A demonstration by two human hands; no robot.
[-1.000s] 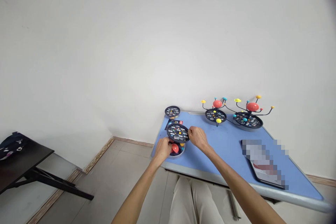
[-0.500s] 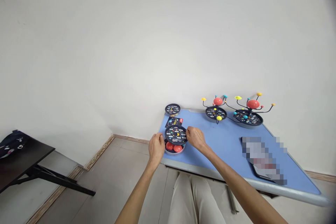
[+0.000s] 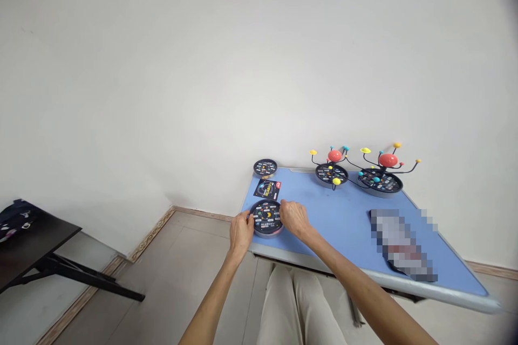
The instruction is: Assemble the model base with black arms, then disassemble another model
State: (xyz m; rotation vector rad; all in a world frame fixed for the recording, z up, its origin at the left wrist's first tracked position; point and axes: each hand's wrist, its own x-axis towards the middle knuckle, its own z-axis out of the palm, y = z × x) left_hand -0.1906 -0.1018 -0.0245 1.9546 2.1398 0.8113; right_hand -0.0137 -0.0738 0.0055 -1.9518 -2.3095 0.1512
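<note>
A round black lid (image 3: 267,215) with planet pictures covers a round container (image 3: 268,235) near the front left of the blue table. On its left edge my left hand (image 3: 242,233) is closed, fingers pinching the rim. Across from it my right hand (image 3: 295,218) grips the right edge with curled fingers. Whatever lies inside the container is hidden under the lid. Just behind it lies a black card (image 3: 267,189) with a red corner, and farther back stands another round black-topped container (image 3: 265,167).
Two planet models (image 3: 334,156) (image 3: 388,160) with red balls and curved arms stand at the back right of the table (image 3: 324,215). A blurred-out dark flat object (image 3: 400,245) lies at the right. A black table (image 3: 36,242) is at far left.
The lid has come down and toward me, from tilted over the container to lying on top; the red balls are now covered. Both hands moved with it and still hold its edges.
</note>
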